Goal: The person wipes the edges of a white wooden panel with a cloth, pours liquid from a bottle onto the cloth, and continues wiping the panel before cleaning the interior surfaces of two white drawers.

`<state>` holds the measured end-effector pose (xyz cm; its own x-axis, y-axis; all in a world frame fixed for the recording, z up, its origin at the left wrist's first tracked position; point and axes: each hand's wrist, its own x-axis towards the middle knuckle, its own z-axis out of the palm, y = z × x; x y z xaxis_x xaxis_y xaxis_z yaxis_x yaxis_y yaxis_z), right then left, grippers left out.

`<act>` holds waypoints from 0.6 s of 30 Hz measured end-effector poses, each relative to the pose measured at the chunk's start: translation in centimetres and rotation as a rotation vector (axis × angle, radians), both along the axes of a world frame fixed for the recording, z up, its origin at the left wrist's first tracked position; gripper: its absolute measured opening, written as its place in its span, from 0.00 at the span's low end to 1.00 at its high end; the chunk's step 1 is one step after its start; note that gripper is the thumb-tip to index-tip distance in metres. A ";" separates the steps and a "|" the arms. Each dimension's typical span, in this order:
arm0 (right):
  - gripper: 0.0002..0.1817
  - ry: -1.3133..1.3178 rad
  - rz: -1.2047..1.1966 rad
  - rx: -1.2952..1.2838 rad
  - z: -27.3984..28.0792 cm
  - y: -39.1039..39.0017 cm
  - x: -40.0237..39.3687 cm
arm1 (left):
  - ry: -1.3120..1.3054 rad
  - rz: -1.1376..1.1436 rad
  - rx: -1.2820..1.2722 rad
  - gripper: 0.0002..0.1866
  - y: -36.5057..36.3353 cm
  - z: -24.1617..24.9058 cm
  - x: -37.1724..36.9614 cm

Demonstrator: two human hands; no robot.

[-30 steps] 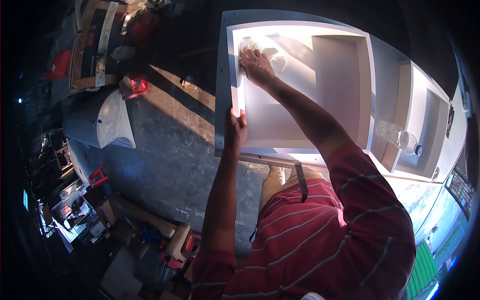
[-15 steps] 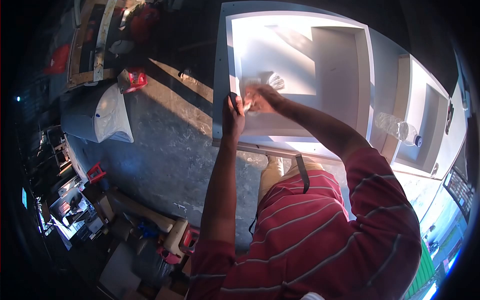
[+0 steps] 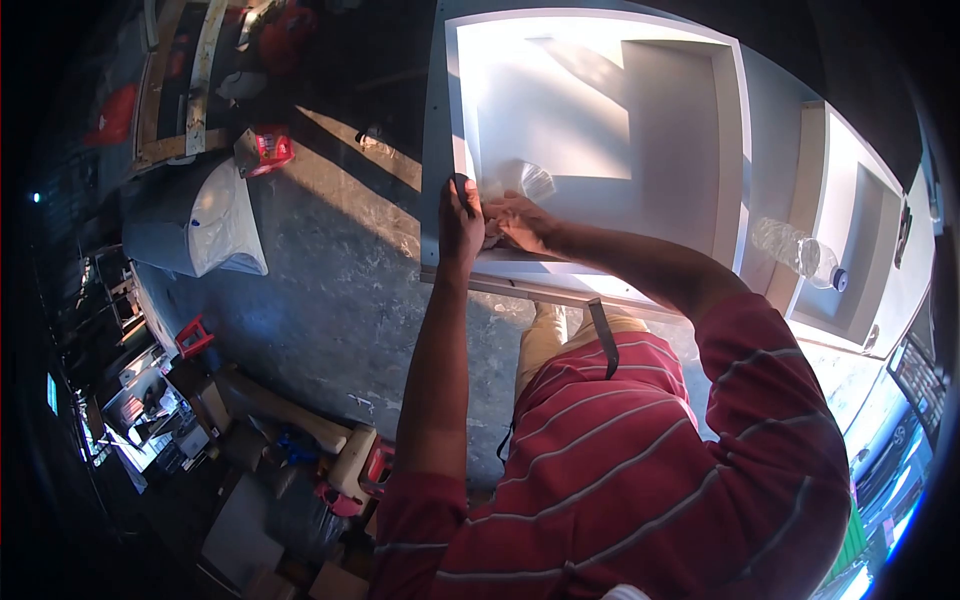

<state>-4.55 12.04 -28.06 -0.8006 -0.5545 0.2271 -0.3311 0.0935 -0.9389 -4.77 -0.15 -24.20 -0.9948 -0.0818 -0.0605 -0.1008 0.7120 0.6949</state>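
A white cabinet box (image 3: 742,150) lies on its back with its open side up. My left hand (image 3: 462,225) is closed at its left rim, around a small black object (image 3: 460,182) whose kind I cannot make out. Inside the near left corner, my right hand (image 3: 525,222) presses a crumpled pale cloth (image 3: 492,234) against the inner wall, close beside my left hand. Just beyond the right hand sits a clear ridged plastic piece (image 3: 535,180), partly blurred.
A clear plastic bottle (image 3: 795,250) with a dark cap lies on the divider to the right, near a second compartment (image 3: 860,220). On the concrete floor (image 3: 330,260) to the left are a white curved panel (image 3: 225,220) and a red box (image 3: 265,150).
My right hand has moved slightly down and nearer to the corner along the left wall, with the cloth. My left hand stays at the rim.
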 end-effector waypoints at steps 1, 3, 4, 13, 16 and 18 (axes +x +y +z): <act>0.06 -0.008 0.072 0.144 -0.3 0.7 -0.1 | 0.013 -0.011 -0.021 0.25 -0.2 -0.1 0.0; 0.08 -0.020 0.148 0.288 -0.3 2.2 -0.1 | -0.008 -0.010 -0.013 0.25 -0.2 0.0 0.2; 0.09 0.057 0.281 0.413 0.1 2.6 -0.1 | -0.028 -0.016 -0.004 0.25 -0.2 0.3 0.1; 0.11 0.055 0.521 0.744 2.1 7.9 -2.7 | -0.027 -0.010 -0.017 0.23 -0.2 0.0 0.0; 0.15 -0.124 0.109 0.440 1.5 4.8 -0.8 | -0.065 -0.014 0.008 0.24 -0.1 0.4 0.0; 0.15 0.098 0.228 0.466 1.1 2.5 0.9 | -0.062 -0.023 -0.007 0.24 -0.3 0.3 0.1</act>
<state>-3.61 14.55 -26.98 -0.6349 -0.7724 -0.0172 -0.4762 0.4088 -0.7785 -4.71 -0.40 -23.93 -0.9908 -0.0593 -0.1218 -0.1270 0.7195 0.6828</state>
